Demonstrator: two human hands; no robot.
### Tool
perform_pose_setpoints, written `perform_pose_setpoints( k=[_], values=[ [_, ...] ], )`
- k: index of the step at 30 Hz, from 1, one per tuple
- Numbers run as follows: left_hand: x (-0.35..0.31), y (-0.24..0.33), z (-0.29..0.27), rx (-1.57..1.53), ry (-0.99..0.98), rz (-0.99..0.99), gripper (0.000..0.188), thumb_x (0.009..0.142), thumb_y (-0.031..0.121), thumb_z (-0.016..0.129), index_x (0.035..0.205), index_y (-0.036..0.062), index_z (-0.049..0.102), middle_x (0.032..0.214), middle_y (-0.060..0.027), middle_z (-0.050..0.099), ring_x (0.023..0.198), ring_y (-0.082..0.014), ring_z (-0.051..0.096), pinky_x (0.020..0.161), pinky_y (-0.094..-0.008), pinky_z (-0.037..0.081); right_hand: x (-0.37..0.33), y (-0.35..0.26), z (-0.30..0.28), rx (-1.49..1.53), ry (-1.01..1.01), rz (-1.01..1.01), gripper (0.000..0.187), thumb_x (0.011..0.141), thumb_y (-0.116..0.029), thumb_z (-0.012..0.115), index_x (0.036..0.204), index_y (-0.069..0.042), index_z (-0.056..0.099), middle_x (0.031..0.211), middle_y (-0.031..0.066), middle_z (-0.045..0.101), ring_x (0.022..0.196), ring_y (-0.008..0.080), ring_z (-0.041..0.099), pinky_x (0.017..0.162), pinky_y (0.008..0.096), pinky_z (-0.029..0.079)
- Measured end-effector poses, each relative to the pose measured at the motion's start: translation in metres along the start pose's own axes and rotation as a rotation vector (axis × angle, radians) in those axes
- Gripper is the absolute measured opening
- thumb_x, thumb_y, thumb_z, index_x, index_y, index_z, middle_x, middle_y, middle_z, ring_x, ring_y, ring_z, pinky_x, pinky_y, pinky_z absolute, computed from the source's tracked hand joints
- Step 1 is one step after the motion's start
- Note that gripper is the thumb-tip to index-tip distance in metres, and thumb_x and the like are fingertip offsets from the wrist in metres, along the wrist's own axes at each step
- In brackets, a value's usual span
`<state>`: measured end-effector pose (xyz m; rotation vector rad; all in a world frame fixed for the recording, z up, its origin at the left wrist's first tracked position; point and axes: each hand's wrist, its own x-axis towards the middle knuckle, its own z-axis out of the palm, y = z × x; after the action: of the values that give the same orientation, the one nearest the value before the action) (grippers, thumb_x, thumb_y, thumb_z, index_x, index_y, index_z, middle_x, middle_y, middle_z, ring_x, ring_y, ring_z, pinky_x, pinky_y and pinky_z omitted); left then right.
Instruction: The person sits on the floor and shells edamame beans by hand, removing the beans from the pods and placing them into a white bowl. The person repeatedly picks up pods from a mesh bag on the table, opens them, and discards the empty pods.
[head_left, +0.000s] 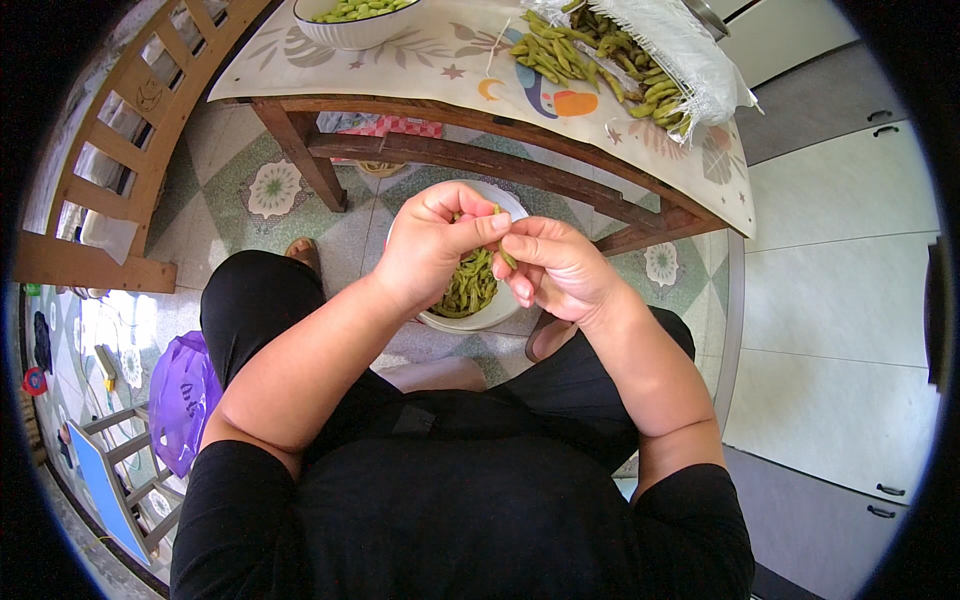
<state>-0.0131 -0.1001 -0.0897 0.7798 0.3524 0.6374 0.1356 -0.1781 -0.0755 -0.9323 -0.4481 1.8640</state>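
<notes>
Above a white bucket (508, 200), my two hands meet at one green soybean pod (507, 257). My left hand (435, 240) pinches its upper end between thumb and forefinger. The lower part is gripped by the thumb and fingers of my right hand (560, 262). Many yellow-green pods or hulls (468, 288) fill the bucket; whether they still hold beans, I cannot tell. A white ribbed bowl (357, 32) with light green shelled beans (362, 9) stands at the table's far left. Whole pods (552, 52) spill out of a white woven sack (685, 50) on the right.
The wooden table (420, 108) with a patterned cover stands just beyond the bucket. Left are a slatted wooden frame (125, 145), a purple bag (185, 400) and a blue-topped stool (105, 490). Pale cabinets (835, 290) line the right. My knees flank the bucket.
</notes>
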Motion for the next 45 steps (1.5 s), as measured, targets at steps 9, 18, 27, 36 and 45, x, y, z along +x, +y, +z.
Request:
perform_pose_setpoints(
  k=[9,18,27,36,45],
  values=[
    [-0.001,-0.005,0.001,0.133,-0.039,0.133,0.006,0.079,0.005,0.058,0.076,0.0053,0.054,0.072,-0.0014,0.056,0.064,-0.0078,0.052,0.058,-0.0208,0.042,0.002,0.004,0.002,0.12,-0.066,0.008,0.014,0.084,-0.018,0.053,0.086,-0.004,0.055,0.071,0.0065,0.058,0.051,0.0103,0.054,0.045,0.0203,0.044],
    [0.001,-0.011,0.001,-0.133,0.067,-0.074,0.01,0.082,0.013,0.055,0.075,0.0065,0.053,0.069,-0.0032,0.056,0.053,-0.0073,0.047,0.048,-0.0181,0.035,0.006,0.002,-0.001,-0.065,0.031,-0.089,0.01,0.084,-0.016,0.052,0.083,-0.006,0.055,0.07,0.0069,0.057,0.052,0.0111,0.05,0.047,0.0214,0.039],
    [0.003,-0.019,-0.012,-0.489,-0.036,-0.278,0.015,0.084,0.019,0.052,0.072,0.0097,0.05,0.056,-0.0002,0.046,0.042,-0.0051,0.03,0.039,-0.018,0.022,0.01,0.006,0.0,-0.011,0.011,-0.13,0.013,0.084,-0.018,0.052,0.078,-0.007,0.054,0.067,0.0039,0.055,0.054,0.0092,0.046,0.049,0.0187,0.036],
    [0.001,-0.015,-0.003,-0.452,0.081,-0.303,0.009,0.084,0.018,0.051,0.078,0.0114,0.049,0.063,0.0031,0.045,0.052,-0.0059,0.037,0.045,-0.0189,0.028,0.014,0.007,0.001,-0.438,0.197,-0.304,0.015,0.085,-0.019,0.052,0.076,-0.007,0.054,0.066,0.0001,0.052,0.055,0.0062,0.043,0.05,0.0173,0.034],
    [-0.002,-0.027,0.001,-0.198,0.199,-0.11,0.003,0.083,0.015,0.052,0.085,0.0125,0.05,0.07,0.0043,0.047,0.059,-0.0056,0.04,0.051,-0.0194,0.032,0.02,0.015,0.001,-0.953,0.388,-0.625,0.015,0.083,-0.016,0.052,0.074,-0.004,0.053,0.067,0.0043,0.052,0.058,0.0155,0.049,0.053,0.0277,0.039]
  ],
)
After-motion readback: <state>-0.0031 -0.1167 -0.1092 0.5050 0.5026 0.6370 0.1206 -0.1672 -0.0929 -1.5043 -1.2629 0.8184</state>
